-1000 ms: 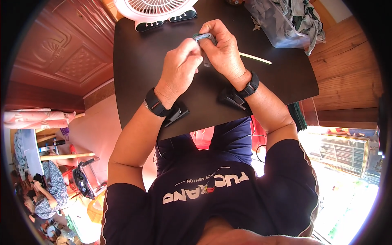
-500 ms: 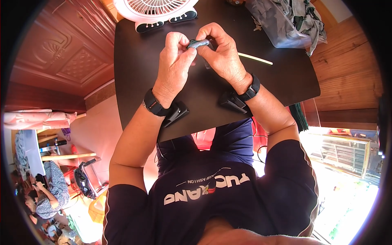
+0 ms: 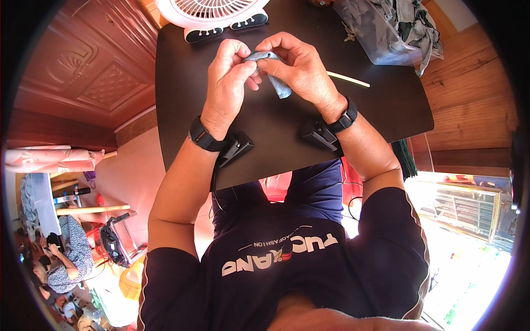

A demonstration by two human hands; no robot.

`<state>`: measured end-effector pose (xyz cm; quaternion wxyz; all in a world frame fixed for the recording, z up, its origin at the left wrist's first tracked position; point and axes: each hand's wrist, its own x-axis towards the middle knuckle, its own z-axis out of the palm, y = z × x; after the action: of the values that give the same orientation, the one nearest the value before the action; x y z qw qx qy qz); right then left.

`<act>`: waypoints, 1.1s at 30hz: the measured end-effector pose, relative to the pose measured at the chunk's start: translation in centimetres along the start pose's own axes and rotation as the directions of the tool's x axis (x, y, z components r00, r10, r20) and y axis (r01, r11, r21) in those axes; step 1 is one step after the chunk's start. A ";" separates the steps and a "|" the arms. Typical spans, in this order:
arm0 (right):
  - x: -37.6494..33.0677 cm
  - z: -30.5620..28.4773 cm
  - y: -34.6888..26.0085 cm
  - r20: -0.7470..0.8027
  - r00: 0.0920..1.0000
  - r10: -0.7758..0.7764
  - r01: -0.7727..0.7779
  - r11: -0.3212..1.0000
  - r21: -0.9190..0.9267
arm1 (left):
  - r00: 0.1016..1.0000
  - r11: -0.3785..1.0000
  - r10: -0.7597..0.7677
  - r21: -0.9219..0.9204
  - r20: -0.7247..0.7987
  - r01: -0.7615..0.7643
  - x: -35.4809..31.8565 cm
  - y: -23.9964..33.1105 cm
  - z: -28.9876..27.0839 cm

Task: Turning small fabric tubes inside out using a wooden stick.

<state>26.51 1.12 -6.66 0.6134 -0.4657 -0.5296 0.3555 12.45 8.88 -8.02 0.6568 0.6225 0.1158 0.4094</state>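
Observation:
Above the dark table, both my hands pinch a small strip of blue-grey cloth (image 3: 280,87). My left hand (image 3: 227,71) grips its left end between thumb and fingertips. Thumb and forefinger of my right hand (image 3: 301,69) close on the cloth farther right. A loose end hangs down below the right fingers, and the strip bends over at the top between the hands. Part of the cloth is covered by my fingers. A pale, thin stick (image 3: 349,79) lies on the table just right of my right hand.
A pink and white fan (image 3: 207,14) stands at the table's far side. A clear plastic bin (image 3: 381,41) of grey-green cloth pieces is at the far right. The dark table (image 3: 265,143) ends near my knees. Another person (image 3: 72,254) sits at the far left.
The cloth, bunched between my fingertips before, now has a loose end hanging down. My left hand has shifted slightly left, and the hands are a little farther apart.

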 end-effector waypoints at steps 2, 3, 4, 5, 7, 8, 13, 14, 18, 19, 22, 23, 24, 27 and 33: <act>0.1 -0.4 0.0 -0.023 1.000 -0.018 0.017 0.999 -0.043 | 1.000 0.998 -0.029 -0.054 0.009 0.030 0.1 0.2 0.2; 0.2 -0.5 0.0 -0.026 1.000 -0.003 0.001 0.998 -0.060 | 1.000 1.000 -0.019 -0.022 0.014 0.020 0.0 0.2 0.2; 0.1 -0.5 0.0 -0.041 0.999 0.021 -0.024 0.996 -0.081 | 1.000 1.000 -0.012 0.010 0.017 0.012 0.0 0.2 0.3; 0.1 -0.5 0.1 -0.028 1.000 0.013 -0.015 0.997 -0.075 | 1.000 1.000 -0.011 0.011 0.018 0.011 0.0 0.2 0.3; -0.1 -0.3 0.3 -0.086 0.996 -0.019 0.005 0.986 -0.167 | 0.998 1.000 -0.023 0.001 0.053 0.023 -0.2 0.2 0.4; -0.2 -0.1 0.4 -0.086 0.996 -0.018 0.003 0.986 -0.166 | 0.998 1.000 -0.024 0.001 0.053 0.024 -0.2 0.1 0.5; -0.6 0.6 0.4 -0.158 0.954 -0.256 0.180 0.907 -0.382 | 0.995 0.987 0.098 0.125 0.034 -0.101 -0.4 -0.2 0.9; -0.6 0.7 0.3 -0.140 0.953 -0.271 0.200 0.902 -0.381 | 0.992 0.984 0.119 0.128 0.051 -0.124 -0.3 -0.2 0.9; -1.0 1.0 -0.1 -0.158 0.920 -0.360 0.264 0.864 -0.428 | 0.992 0.990 0.119 0.074 0.043 -0.122 -0.5 -0.1 0.8; -1.1 1.0 -0.2 -0.171 0.918 -0.359 0.252 0.859 -0.446 | 0.993 0.992 0.115 0.051 0.038 -0.117 -0.5 -0.1 0.8; -1.3 1.1 0.1 -0.195 0.915 -0.352 0.212 0.834 -0.509 | 0.990 0.989 0.143 0.037 0.008 -0.144 -0.5 -0.2 1.0; -1.2 1.1 0.3 -0.193 0.916 -0.352 0.214 0.834 -0.509 | 0.987 0.986 0.161 0.039 0.010 -0.161 -0.4 -0.2 1.1; -0.9 1.2 0.4 -0.210 0.902 -0.377 0.241 0.844 -0.478 | 0.986 0.985 0.168 0.035 0.002 -0.168 -0.4 -0.2 1.2; -0.6 1.4 0.7 -0.244 0.908 -0.340 0.251 0.909 -0.333 | 0.985 0.983 0.171 0.065 0.009 -0.172 -0.3 0.0 0.8; -0.9 1.8 0.3 -0.111 0.958 -0.264 0.239 0.950 -0.202 | 0.983 0.982 0.182 0.047 0.019 -0.183 0.4 0.5 -0.3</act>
<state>24.60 0.70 -7.19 0.6423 -0.4730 -0.5722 0.1903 12.36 9.30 -7.44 0.6019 0.6493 0.0634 0.4605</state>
